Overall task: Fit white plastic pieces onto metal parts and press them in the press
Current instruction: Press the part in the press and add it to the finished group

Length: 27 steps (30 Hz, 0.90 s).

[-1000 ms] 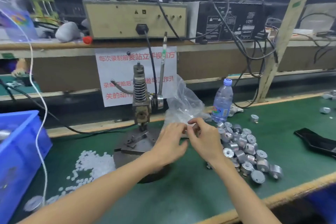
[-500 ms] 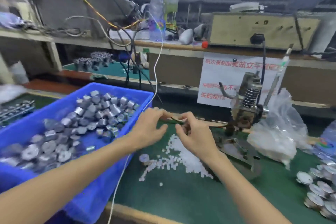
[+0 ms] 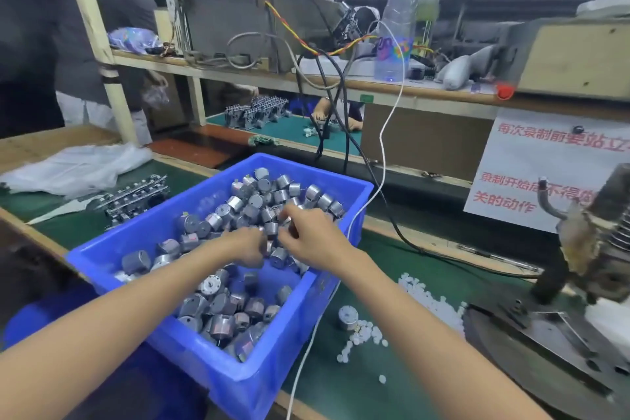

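left hand (image 3: 247,245) and right hand (image 3: 310,235) curl among metal parts (image 3: 235,204) in the bin (image 3: 259,382), grip unclear through blur; likely hard, slick, so pinch the sides.

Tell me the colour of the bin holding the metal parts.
The bin is bright blue, shown clearly in the head view.

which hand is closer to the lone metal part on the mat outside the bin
Right. The right hand is over the blue bin, beyond and left of the lone metal part; the left hand is farther left.
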Tool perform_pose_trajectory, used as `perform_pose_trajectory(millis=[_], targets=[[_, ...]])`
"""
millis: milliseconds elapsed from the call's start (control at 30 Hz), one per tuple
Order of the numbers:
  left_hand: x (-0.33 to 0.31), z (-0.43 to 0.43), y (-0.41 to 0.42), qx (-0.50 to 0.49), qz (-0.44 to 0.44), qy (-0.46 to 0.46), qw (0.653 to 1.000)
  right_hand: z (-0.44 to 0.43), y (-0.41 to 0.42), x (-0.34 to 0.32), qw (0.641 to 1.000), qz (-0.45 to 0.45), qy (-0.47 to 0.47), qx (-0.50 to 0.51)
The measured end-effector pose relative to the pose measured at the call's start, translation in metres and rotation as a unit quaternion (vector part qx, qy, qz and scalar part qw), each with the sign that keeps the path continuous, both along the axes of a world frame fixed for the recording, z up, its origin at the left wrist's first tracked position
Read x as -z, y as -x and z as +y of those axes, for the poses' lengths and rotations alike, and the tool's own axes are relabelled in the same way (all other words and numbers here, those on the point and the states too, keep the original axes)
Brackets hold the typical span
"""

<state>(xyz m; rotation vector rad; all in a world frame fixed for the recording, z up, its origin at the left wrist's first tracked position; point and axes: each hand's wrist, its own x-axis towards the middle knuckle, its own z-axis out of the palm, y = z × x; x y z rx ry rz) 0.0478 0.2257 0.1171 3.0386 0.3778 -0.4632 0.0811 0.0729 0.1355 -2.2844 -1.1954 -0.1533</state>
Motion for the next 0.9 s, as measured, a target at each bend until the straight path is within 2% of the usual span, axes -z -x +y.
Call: perform_pose_trajectory(millis=[100,333,433,533,733,900], targets=[[0.014,0.002,-0.004,0.018,0.119,0.005,0.993,0.007,-0.007,0.006,0.998,0.034,0.054,0.007],[0.036,-0.005,-0.008,0.052,0.106,-0.067,0.991,0.010,-0.013,0.012,0.996,0.015,0.086,0.032],[0.039,0.001,-0.013,0.047,0.005,-0.001,0.999,0.012,-0.015,0.013,0.994,0.007,0.101,0.041],[0.038,0.001,-0.019,0.049,-0.119,0.075,0.989,0.013,-0.015,0.013,0.993,0.006,0.106,0.049],[0.025,-0.012,-0.016,0.107,-0.327,0.168,0.924,0.013,-0.012,0.012,0.993,0.010,0.083,0.079],[0.008,-0.026,-0.009,0.115,-0.441,0.203,0.866,0.012,-0.011,0.013,0.993,0.019,-0.005,0.114]])
